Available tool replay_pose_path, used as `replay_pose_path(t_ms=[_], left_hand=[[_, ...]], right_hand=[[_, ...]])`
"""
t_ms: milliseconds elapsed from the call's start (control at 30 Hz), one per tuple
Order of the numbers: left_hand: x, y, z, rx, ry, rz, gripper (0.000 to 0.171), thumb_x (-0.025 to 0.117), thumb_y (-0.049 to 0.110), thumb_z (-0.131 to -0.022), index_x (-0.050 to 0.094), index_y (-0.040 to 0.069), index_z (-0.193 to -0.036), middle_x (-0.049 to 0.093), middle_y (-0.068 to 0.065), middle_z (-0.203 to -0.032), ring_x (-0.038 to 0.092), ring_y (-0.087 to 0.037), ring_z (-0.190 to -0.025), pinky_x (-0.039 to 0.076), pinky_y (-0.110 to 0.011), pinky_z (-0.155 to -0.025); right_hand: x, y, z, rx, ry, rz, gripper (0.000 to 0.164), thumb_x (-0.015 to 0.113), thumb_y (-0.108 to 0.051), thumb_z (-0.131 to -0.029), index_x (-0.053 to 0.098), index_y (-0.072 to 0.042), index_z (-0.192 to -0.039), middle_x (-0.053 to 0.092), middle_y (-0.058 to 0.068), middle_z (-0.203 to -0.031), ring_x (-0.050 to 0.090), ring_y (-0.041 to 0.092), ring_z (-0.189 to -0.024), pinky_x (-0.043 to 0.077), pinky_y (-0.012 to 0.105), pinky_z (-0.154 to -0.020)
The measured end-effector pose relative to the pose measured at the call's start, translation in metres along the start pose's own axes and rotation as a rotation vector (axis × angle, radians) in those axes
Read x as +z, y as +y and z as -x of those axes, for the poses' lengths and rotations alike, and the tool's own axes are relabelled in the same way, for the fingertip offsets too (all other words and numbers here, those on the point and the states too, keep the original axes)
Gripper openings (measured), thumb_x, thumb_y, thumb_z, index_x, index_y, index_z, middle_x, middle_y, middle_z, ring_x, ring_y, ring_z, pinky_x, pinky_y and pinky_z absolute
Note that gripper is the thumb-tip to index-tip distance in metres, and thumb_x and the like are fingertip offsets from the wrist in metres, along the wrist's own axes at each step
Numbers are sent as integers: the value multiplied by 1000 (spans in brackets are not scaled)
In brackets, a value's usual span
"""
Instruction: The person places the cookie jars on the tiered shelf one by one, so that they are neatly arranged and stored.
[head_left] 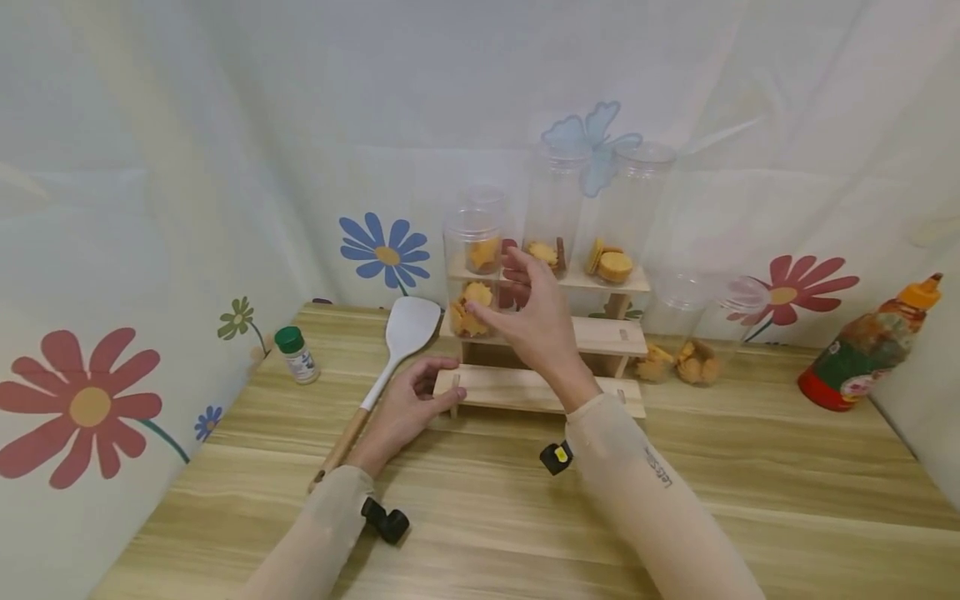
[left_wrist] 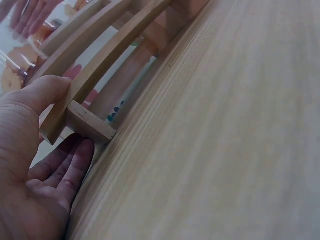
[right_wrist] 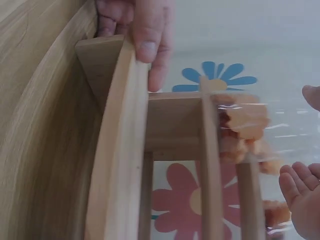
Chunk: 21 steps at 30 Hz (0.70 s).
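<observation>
A three-tier wooden shelf [head_left: 517, 388] stands on the table. My left hand [head_left: 405, 408] grips the left end of its lowest step, with the thumb on top and the fingers around the end in the left wrist view. On the middle tier's left end stands a clear jar [head_left: 472, 310] of cookies. My right hand [head_left: 536, 321] is beside that jar, thumb and fingers spread apart on either side; the right wrist view shows a gap between the fingers [right_wrist: 306, 187] and the jar. The top tier bears three more cookie jars, including the right one [head_left: 617, 262].
Two more cookie jars, one of them a clear jar [head_left: 701, 362], stand on the table right of the shelf. Farther right is a sauce bottle [head_left: 858, 358]. A white spatula [head_left: 411, 329] with a wooden handle and a green-capped shaker [head_left: 297, 357] are at left. Flowered cloth [head_left: 247, 167] hangs behind.
</observation>
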<state>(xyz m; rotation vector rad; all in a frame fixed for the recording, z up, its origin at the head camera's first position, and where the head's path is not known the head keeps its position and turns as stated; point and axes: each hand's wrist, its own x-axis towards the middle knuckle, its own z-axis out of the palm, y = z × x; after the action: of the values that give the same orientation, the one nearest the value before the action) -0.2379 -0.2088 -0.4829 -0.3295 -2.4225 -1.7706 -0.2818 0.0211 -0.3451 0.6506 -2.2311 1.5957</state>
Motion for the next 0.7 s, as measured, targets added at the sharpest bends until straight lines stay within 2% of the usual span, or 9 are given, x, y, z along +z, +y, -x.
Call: replay_pose_path(t_ms=[100,267,500,700], left_hand=[[0,1,0,4,2,-3,47,90,25,-98,72,15,-141,73,-9,-136,70,-25,-111,57,-29,-93],[0,1,1,6,8,10,47,90,23,-98,73,12,-140,74,-13,-135,69,-26,-112,56,-29,-94],[-1,-1,-1,3,10,6,45,91,22,-97,74,14,-138,74,-11,-133,67,-25,-110,55,-26,-92],[0,0,-1,3,8,8,44,91,22,-97,74,14,-137,74,-10,-134,66,-25,-111,55,-26,-91]], right_hand=[[-13,-7,7,-30,17,18,91,98,-29,-89,50,-7,-164,60,15,-154,63,31,-138,55,50,-113],[-37,-16,18,-65,41,39,96,100,-31,-87,50,-9,-165,60,8,-157,59,30,-143,48,48,-120],[-72,-20,30,-120,111,9,94,100,-14,-85,52,-10,-165,60,5,-159,56,26,-145,42,48,-125],[-105,-19,40,-155,187,33,91,98,-4,-86,52,-8,-164,61,2,-157,57,23,-145,42,43,-124]])
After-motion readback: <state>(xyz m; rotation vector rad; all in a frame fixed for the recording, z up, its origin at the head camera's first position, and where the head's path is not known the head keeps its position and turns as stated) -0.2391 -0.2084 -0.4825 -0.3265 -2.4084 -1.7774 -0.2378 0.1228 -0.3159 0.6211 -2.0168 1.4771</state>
